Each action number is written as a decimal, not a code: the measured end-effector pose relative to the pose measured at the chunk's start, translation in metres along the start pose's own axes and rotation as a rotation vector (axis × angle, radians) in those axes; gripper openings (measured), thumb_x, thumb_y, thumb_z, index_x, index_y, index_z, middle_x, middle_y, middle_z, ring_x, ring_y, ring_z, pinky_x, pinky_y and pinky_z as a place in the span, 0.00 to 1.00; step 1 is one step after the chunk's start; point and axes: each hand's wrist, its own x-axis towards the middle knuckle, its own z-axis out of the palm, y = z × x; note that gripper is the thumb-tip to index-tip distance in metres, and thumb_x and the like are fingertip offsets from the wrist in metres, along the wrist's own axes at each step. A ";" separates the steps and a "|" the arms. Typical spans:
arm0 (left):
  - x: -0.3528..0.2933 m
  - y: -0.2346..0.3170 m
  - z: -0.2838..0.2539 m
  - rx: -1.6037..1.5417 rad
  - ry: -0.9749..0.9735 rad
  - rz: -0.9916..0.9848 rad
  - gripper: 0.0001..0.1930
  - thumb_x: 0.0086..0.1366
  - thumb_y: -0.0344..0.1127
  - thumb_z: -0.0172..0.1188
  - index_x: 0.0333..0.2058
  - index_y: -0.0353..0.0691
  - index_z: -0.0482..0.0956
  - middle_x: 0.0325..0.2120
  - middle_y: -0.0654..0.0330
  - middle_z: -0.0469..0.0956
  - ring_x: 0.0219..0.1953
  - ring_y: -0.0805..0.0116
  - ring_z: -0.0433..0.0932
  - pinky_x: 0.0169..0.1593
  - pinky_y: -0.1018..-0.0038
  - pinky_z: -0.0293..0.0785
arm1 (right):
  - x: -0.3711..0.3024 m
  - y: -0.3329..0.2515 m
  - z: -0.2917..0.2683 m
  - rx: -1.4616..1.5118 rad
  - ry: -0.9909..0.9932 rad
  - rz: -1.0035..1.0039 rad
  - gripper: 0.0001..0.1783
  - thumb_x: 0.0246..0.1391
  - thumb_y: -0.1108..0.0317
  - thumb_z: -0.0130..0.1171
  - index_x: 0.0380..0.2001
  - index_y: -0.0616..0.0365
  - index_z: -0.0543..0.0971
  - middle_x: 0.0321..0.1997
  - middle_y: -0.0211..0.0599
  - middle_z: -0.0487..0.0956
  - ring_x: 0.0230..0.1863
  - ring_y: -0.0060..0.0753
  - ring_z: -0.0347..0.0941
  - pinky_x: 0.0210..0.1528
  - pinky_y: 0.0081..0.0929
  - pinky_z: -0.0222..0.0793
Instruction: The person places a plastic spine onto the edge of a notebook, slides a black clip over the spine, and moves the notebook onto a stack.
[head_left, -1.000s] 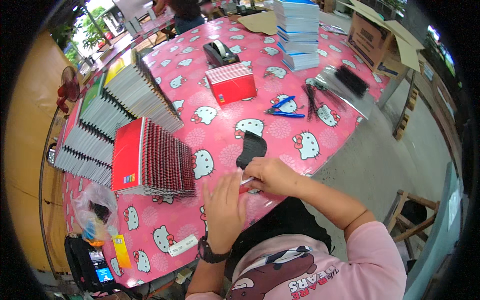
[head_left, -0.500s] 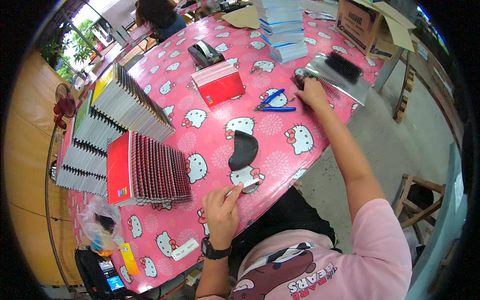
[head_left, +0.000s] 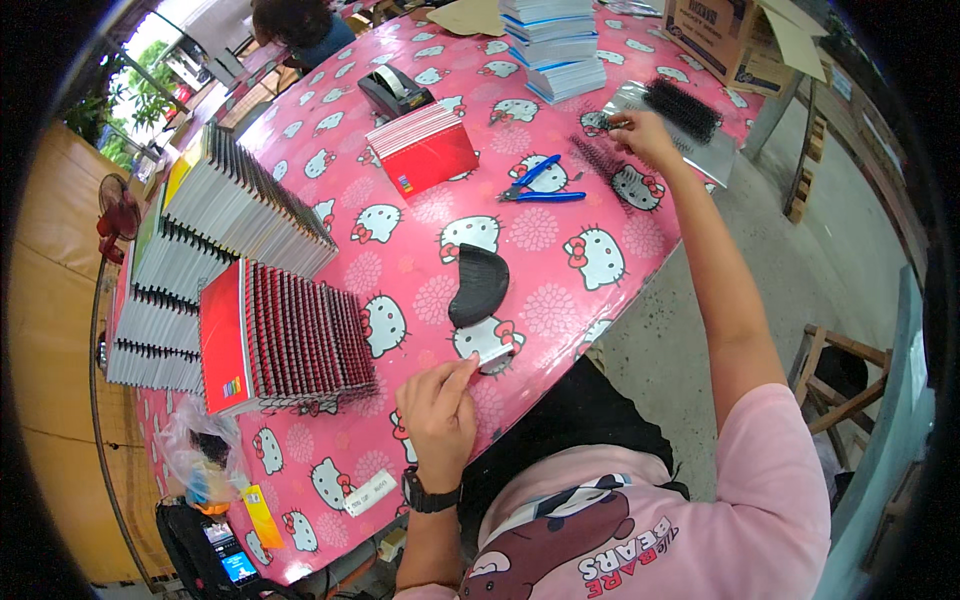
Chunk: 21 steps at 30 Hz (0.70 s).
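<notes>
My left hand [head_left: 438,412] is closed near the table's front edge, its fingertips at one end of a small whitish strip [head_left: 495,355] whose kind I cannot make out. Just beyond lies a black curved tray-like piece [head_left: 481,286]. My right arm reaches to the far right, where my right hand [head_left: 645,138] is pinched on a thin black binding coil, its shape partly hidden by the fingers. Loose black binding coils [head_left: 600,160] lie beside that hand, and a dense bundle of black coils [head_left: 683,110] rests on a clear plastic sheet [head_left: 722,160].
Blue-handled cutters [head_left: 543,187], a stack of red notebooks [head_left: 428,158] and a tape dispenser [head_left: 395,92] stand mid-table. Spiral-bound red notebooks [head_left: 290,335] and taller stacks [head_left: 250,195] fill the left. White book blocks [head_left: 553,50] and a cardboard box [head_left: 728,40] are at the back.
My right hand has lifted slightly off the loose coils and its fingers have drawn into a pinch. My left hand stays by the whitish strip. The whole view has shifted a little.
</notes>
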 end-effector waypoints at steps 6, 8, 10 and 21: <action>0.001 0.002 0.001 -0.019 -0.006 0.006 0.18 0.46 0.21 0.55 0.38 0.44 0.79 0.31 0.62 0.76 0.34 0.64 0.72 0.38 0.69 0.61 | 0.000 0.018 -0.004 -0.443 0.240 -0.019 0.15 0.44 0.65 0.54 0.36 0.58 0.78 0.35 0.51 0.78 0.39 0.50 0.75 0.44 0.38 0.69; 0.001 0.002 0.001 -0.016 -0.009 0.005 0.18 0.46 0.21 0.55 0.38 0.44 0.79 0.31 0.62 0.76 0.34 0.64 0.72 0.38 0.70 0.61 | -0.007 0.012 0.000 -0.564 0.263 -0.035 0.13 0.44 0.65 0.52 0.33 0.58 0.78 0.35 0.51 0.78 0.40 0.52 0.74 0.44 0.40 0.68; 0.001 0.002 0.002 -0.020 -0.009 0.007 0.18 0.46 0.21 0.55 0.38 0.44 0.79 0.31 0.62 0.76 0.34 0.64 0.72 0.38 0.70 0.61 | -0.014 0.004 0.002 -0.527 0.353 -0.007 0.13 0.44 0.63 0.52 0.31 0.59 0.78 0.35 0.51 0.78 0.40 0.52 0.74 0.44 0.42 0.68; 0.003 0.004 -0.001 -0.023 -0.034 -0.007 0.16 0.49 0.22 0.54 0.38 0.42 0.79 0.31 0.58 0.76 0.34 0.61 0.72 0.40 0.69 0.62 | -0.049 -0.022 0.035 -0.632 0.012 -0.052 0.12 0.35 0.67 0.60 0.27 0.62 0.78 0.29 0.49 0.78 0.35 0.47 0.75 0.40 0.38 0.69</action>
